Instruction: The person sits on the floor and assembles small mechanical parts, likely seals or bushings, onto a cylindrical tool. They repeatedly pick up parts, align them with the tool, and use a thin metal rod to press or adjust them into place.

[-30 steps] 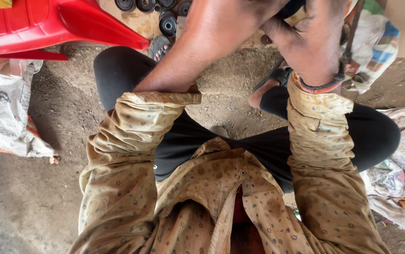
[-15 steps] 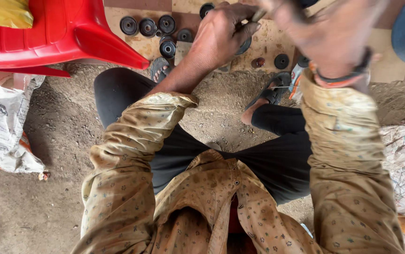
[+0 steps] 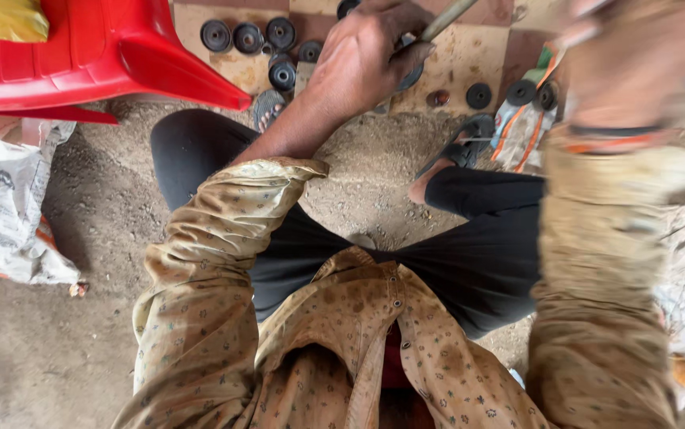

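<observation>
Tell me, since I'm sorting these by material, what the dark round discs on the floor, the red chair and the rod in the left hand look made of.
The dark round discs look like metal or hard rubber: matt black, with hubs. The red chair looks like moulded plastic, smooth and glossy. The thin rod in the left hand looks like dull metal or wood; it cannot be told.

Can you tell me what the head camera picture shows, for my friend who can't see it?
A person sitting on dirt ground grips a thin rod in the left hand, above small black discs laid on a board. The right hand is raised and blurred. A red plastic chair stands at the left.
</observation>
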`<state>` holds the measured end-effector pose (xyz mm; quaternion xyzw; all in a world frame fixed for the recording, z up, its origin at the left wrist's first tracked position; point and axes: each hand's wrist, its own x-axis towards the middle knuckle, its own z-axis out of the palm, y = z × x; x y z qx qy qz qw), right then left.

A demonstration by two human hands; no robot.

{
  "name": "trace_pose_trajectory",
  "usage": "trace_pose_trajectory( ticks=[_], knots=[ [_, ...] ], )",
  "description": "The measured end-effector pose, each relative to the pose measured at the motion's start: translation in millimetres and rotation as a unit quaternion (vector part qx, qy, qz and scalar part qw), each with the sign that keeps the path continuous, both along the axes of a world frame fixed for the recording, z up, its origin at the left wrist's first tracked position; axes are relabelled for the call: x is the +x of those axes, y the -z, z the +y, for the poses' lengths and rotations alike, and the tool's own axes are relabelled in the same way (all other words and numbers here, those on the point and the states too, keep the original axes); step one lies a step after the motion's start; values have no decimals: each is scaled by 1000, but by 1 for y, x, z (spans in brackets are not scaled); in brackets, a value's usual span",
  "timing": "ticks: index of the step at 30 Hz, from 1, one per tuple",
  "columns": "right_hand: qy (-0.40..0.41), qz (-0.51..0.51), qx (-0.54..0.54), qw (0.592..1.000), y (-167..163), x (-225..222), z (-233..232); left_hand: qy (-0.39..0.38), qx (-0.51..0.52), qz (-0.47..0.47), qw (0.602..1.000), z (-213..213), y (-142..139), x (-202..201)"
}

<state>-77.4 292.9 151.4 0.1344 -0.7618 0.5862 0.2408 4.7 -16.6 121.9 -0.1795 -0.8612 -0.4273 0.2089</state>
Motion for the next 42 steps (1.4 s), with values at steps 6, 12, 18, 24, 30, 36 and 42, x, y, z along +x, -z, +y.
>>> trace_pose_trajectory(
  ticks=[6, 12, 18, 24, 30, 36, 42],
  knots=[
    [-186, -248, 207, 928, 98, 60, -78, 2, -26, 21, 999, 0, 0, 6],
    [-149, 13, 421, 895, 109, 65, -97, 27, -65, -39, 997, -6, 3, 8],
    [-165, -96, 374, 908, 135, 64, -88, 31, -169, -102, 980, -14, 35, 3],
    [-161, -91, 385, 904, 127, 70, -93, -51, -279, -76, 956, 0, 90, -4],
    [-154, -94, 376, 909, 129, 72, -91, -71, -277, -24, 958, 3, 111, -7],
    [-139, -74, 398, 904, 134, 75, -92, -56, -278, -30, 959, 3, 98, -7],
    [-133, -48, 402, 905, 137, 75, -91, -34, -275, -26, 960, 5, 88, -8]
  ],
)
